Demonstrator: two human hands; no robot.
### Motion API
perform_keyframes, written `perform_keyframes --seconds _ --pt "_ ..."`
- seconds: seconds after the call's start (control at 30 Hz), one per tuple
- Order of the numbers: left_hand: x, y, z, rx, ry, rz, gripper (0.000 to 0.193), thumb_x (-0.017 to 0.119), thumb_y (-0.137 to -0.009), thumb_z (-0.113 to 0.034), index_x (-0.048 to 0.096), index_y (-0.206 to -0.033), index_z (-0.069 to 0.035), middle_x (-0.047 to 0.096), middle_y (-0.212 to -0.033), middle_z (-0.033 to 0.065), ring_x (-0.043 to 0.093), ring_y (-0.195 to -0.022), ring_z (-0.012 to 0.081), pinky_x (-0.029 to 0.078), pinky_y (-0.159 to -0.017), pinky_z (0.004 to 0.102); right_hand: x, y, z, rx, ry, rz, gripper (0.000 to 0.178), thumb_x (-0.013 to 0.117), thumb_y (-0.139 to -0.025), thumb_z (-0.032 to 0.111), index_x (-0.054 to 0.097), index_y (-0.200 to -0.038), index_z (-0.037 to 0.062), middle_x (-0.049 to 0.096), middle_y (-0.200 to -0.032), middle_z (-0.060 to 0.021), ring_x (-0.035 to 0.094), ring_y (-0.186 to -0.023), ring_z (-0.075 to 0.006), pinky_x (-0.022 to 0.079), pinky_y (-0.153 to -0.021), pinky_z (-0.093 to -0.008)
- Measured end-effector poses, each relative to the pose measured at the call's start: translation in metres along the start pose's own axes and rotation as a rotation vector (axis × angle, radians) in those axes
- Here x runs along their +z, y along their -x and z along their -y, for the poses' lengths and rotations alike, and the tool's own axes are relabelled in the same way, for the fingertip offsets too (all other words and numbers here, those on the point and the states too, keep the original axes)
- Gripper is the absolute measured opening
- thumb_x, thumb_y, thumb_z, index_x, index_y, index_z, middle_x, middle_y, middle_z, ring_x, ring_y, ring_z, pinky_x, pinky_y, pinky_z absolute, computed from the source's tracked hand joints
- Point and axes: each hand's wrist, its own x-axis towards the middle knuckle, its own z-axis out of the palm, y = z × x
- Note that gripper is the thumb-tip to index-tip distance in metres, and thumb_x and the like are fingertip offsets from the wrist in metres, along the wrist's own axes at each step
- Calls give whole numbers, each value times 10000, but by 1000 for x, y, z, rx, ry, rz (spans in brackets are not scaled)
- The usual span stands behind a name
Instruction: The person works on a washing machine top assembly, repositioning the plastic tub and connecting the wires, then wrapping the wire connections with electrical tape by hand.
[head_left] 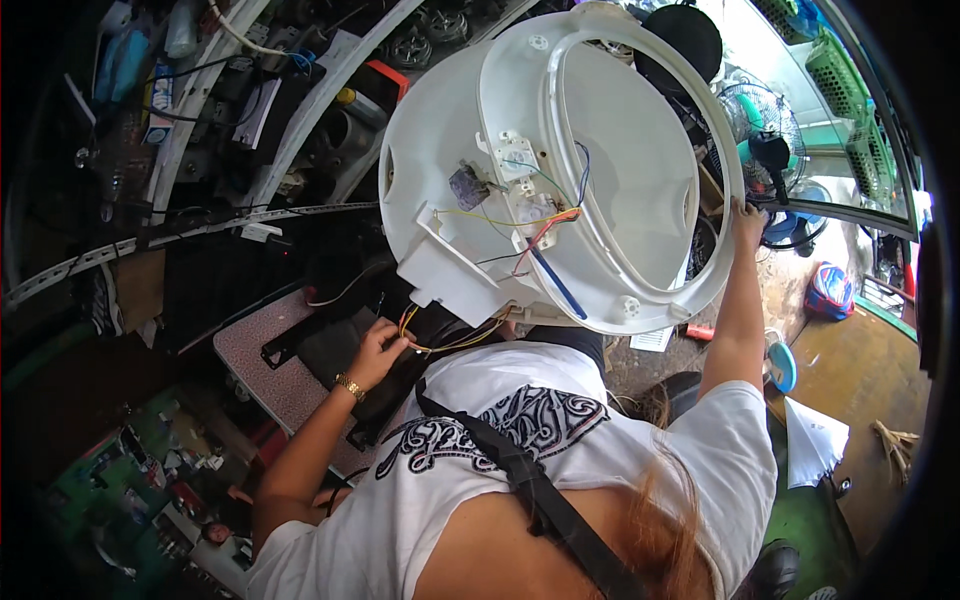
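A large white plastic appliance housing [430, 150] with a wide round opening sits tilted in front of me. My right hand [747, 222] is closed on the right side of its rim. Down at the lower left, my left hand [376, 352] pinches a bundle of thin yellow and dark wires [470, 343] that hangs from the housing. Two pale switch-like parts, an upper one [515, 160] and a lower one [537, 210], are fixed on the housing with coloured wires running from them. A slim dark blue rod [557, 283] lies against the housing below them.
Shelves [290, 130] crowded with parts stand at the far left. A pink speckled tabletop [262, 350] is beside my left arm. Behind my right hand are a fan [765, 145] and green baskets [838, 75]. A brown wooden surface [860, 380] lies to the right.
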Motion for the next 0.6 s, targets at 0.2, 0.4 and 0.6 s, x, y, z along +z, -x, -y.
perform_keyframes --seconds 0.2,0.4,0.6 --pt "14 -38 8 -188 -4 -54 144 591 -850 -130 676 -880 -18 647 -808 122 631 -767 223 471 -700 315 -3 -36 -4 35 40 -9 673 617 -765 595 626 -1167 54 616 -1140 -212 588 -1063 -365 447 -907 -423" --pt "27 -65 -20 -240 -440 -193 141 652 -728 -111 572 -818 -37 597 -846 144 587 -788 326 467 -697 425 -7 -34 32 -141 176 -134 502 558 -846 528 670 -1076 96 661 -965 -211 608 -975 -369 459 -847 -433" --pt "68 -105 -119 390 -397 -197 275 631 -693 -85 561 -957 -51 532 -999 149 515 -914 334 437 -784 425 33 -68 -11 -128 92 60 451 581 -826 492 683 -1085 137 620 -1090 -209 570 -1037 -359 440 -904 -429"
